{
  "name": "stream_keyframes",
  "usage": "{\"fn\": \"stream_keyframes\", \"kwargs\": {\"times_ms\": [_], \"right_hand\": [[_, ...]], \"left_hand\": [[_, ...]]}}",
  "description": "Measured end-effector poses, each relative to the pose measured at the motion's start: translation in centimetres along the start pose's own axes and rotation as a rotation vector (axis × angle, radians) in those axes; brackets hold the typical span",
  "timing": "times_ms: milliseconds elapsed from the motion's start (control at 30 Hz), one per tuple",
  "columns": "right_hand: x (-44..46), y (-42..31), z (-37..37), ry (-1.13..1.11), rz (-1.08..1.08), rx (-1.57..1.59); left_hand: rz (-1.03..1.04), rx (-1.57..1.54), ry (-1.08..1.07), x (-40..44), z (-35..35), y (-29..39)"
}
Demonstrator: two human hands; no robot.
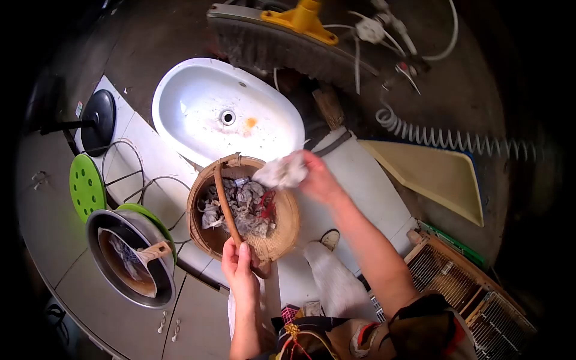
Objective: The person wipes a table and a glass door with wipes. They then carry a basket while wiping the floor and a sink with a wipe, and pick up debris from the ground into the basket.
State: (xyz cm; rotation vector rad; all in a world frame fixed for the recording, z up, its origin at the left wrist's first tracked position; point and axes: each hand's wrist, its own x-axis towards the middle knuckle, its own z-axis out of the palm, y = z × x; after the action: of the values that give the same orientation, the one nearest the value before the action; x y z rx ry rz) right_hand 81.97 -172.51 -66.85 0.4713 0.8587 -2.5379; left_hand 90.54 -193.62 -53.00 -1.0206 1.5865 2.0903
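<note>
The basket's rim (293, 231) lies just beside the lower edge of the white basin (174, 129) in this view; whether the two touch, I cannot tell. To the right, a pale strip of floor (366, 180) leaves open room around the forearm, while on the left the steel bowl (96, 243) sits near the basket and leaves a narrower gap. The left hand (241, 273) has its fingers closed round the near end of the basket's brown handle (223, 195). The right hand (321, 180) pinches a crumpled whitish cloth (279, 173) over the basket's upper right rim

Inside the basket lie grey, wadded rags (243, 201) and a red strand (268, 204). The basin shows a drain (228, 117) and an orange stain (251, 122). The bowl contains brownish liquid and a wooden handle (155, 252) across its side

Grey cabinet fronts (135, 318) run along the left, near a green perforated disc (87, 187); a coiled hose (432, 139) hangs above a cream tray (441, 180), with a wire cage (447, 273) at lower right
</note>
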Motion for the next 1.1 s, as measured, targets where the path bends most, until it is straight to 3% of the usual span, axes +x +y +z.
{"fn": "stream_keyframes", "kwargs": {"times_ms": [33, 67, 100, 167, 233, 267, 500, 667, 767, 900, 1100], "right_hand": [[1.2, 1.0, 2.1, -0.064, -0.019, -0.257], [1.9, 1.7, 3.4, -0.051, 0.091, -0.785], [2.7, 3.3, 3.7, -0.125, 0.008, -1.083], [3.7, 5.2, 5.5, -0.044, -0.071, -1.107], [4.8, 5.8, 7.4, -0.116, -0.299, -1.296], [5.0, 6.3, 8.3, -0.136, -0.238, -1.342], [6.3, 7.9, 11.5, -0.475, -0.358, -1.937], [7.0, 5.9, 12.8, -0.343, -0.202, -1.602], [7.3, 2.3, 12.5, -0.322, -0.114, -1.192], [9.0, -3.0, 9.2, -0.282, -0.087, -1.269], [13.2, -3.7, -1.1, -0.439, -0.240, -1.840]], "left_hand": [[-0.001, 0.006, 0.028, 0.5, -0.3, 0.7], [0.021, -0.013, 0.066, 1.3, -1.2, 1.0], [0.015, -0.010, 0.081, 1.9, -1.8, 1.3], [0.009, -0.011, 0.107, 2.9, -2.8, 2.2], [0.014, -0.070, 0.099, 3.6, -3.7, 3.0], [0.012, -0.098, 0.098, 3.9, -3.8, 3.4], [0.109, -0.109, 0.247, 6.2, -5.0, 4.1], [0.138, -0.117, 0.342, 6.6, -4.8, 3.7], [0.131, -0.128, 0.396, 5.6, -4.8, 3.0], [0.089, -0.128, 0.444, 4.5, -4.7, 1.4], [0.010, -0.176, 0.470, 3.8, -5.2, -2.0]]}}
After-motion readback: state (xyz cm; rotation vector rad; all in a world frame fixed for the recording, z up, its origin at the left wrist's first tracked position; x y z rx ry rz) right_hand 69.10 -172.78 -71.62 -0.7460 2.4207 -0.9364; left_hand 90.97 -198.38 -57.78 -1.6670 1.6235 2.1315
